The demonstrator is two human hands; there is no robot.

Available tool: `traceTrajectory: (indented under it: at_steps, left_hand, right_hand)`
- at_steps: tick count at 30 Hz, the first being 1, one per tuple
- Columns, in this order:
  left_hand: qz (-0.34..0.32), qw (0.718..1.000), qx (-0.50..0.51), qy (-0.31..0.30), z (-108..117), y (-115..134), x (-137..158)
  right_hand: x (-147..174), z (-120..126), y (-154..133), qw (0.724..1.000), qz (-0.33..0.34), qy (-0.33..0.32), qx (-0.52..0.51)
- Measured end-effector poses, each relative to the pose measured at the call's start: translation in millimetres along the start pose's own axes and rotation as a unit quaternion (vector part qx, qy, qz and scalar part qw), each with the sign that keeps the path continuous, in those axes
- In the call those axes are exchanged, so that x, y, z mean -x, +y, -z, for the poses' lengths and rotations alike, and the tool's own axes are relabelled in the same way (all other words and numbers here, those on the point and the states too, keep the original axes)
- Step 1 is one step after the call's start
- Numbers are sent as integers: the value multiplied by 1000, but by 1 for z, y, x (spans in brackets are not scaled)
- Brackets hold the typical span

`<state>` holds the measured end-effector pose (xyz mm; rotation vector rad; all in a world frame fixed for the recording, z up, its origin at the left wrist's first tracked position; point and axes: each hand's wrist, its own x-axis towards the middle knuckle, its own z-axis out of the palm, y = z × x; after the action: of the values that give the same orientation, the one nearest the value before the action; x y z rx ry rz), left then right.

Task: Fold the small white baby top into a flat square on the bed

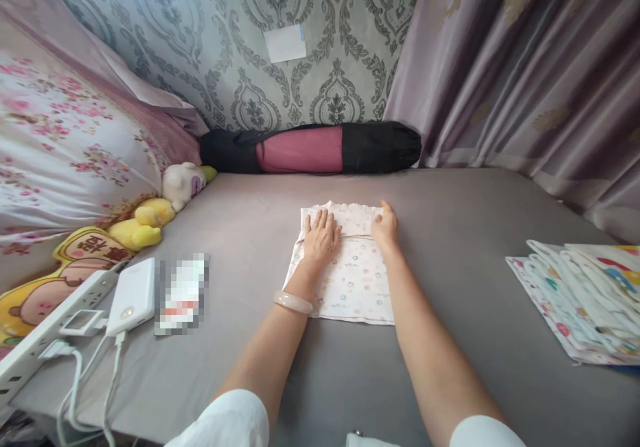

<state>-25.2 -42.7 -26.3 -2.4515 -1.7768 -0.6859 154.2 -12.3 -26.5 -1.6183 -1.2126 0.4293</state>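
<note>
A thin white cloth [353,280] with small pastel prints lies flat on the grey bed sheet in front of me. Its far part is doubled over into a flap with a wavy far edge. My left hand [321,237] rests palm down on the flap's left side, fingers stretched out. At the right edge of the cloth is my right hand [385,229], turned on its side. Its index finger points away and its thumb touches the flap; the other fingers are mostly hidden. A pale bangle [293,302] circles my left wrist.
Folded printed cloths [585,300] are stacked at the right. On the left lie a white power bank [133,296], a power strip [55,330] with cables, a blurred-out item [183,295] and plush toys [145,224]. A black and pink rolled bag [300,150] lies along the wall.
</note>
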Motion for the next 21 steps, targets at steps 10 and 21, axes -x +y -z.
traceTrajectory:
  at_steps: [10, 21]
  left_hand:
    - [29, 997, -15, -69, 1, 1, -3]
    - [68, 993, -65, -71, 7, 8, -12]
  right_hand:
    - [44, -22, -32, 906, 190, -228, 302]
    - [45, -22, -34, 885, 164, -240, 365]
